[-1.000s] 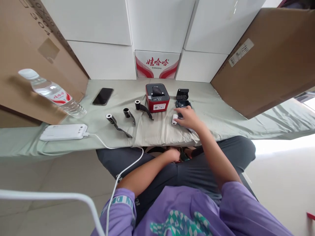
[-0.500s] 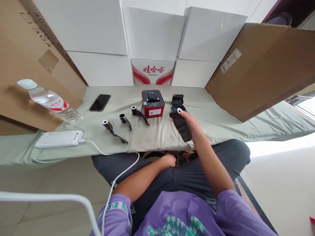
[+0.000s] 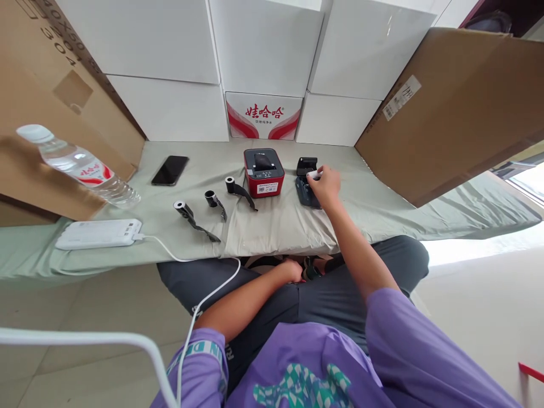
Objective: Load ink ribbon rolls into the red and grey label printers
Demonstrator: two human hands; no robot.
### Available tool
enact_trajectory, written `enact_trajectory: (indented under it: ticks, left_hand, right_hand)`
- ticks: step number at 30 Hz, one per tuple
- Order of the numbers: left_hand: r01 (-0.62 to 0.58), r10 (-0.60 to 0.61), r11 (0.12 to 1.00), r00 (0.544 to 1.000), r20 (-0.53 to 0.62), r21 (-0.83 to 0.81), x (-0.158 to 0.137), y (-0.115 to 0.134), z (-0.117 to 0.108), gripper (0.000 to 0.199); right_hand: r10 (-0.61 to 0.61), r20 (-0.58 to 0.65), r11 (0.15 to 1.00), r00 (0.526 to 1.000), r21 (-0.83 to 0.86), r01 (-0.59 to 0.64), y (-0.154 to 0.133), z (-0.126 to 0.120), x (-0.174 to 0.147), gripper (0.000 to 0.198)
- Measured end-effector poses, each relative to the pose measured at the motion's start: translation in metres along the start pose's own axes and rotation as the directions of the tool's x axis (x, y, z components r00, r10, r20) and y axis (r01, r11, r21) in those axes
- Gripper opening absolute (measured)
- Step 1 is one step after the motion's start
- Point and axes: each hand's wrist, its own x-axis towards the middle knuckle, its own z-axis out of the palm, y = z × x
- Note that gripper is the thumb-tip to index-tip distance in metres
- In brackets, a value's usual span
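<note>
Right hand (image 3: 328,184) at the right of the cloth-covered table (image 3: 267,226): thumb and fingers pinching a small white roll (image 3: 314,175). Roll sits at the near edge of a raised lid (image 3: 306,165), over the dark case (image 3: 305,195) that the lid belongs to. Fingers hide the bay; cannot tell whether the roll touches it or hangs just above.

Left hand (image 3: 290,271) low in the lap, near side of the table edge, fingers seemingly curled; cannot tell if anything is inside.

Step in hand, by my judgement: fitting the roll to the open case. Next move would call for lining the roll up with the bay and letting go without knocking the lid.

Containers: dark case open, lid standing on its far side, contents mostly hidden by the hand. Red box (image 3: 266,186) just left of it, with a dark window on top; inside too dark to read. Bottle (image 3: 91,170), far left, capped, clear liquid in it, level not readable.

Left of the red box, three rolls with dark tails: left roll (image 3: 186,211), middle roll (image 3: 211,198), right roll (image 3: 230,185), all apart. Phone (image 3: 170,170) lies farther back, left.
</note>
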Motion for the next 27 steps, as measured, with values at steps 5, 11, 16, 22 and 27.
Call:
enact_trajectory:
  ticks: [5,11,16,22,27]
  left_hand:
    - [0.008,-0.008,1.0,1.0,-0.007,-0.004,0.004,-0.001,0.0,0.051]
    - [0.004,-0.004,1.0,1.0,-0.022,-0.007,0.008,-0.001,0.005,0.047]
    - [0.003,-0.003,1.0,1.0,-0.025,-0.003,0.006,-0.001,0.005,0.049]
    - [0.018,-0.019,1.0,0.999,-0.026,-0.002,0.009,-0.001,0.006,0.05]
    - [0.02,-0.02,1.0,0.999,-0.03,-0.008,0.007,0.0,0.006,0.047]
  right_hand:
    - [-0.003,0.129,0.992,0.992,-0.121,0.019,-0.001,0.013,0.009,0.032]
    - [-0.094,0.142,0.992,0.985,-0.075,0.105,0.006,0.011,0.014,0.048]
    - [-0.115,0.172,0.993,0.978,0.06,0.106,0.018,0.013,0.029,0.046]
    - [-0.065,0.216,0.967,0.974,0.255,0.008,0.032,0.015,0.043,0.045]
    - [-0.122,0.224,0.955,0.967,0.292,0.053,0.041,0.017,0.049,0.041]
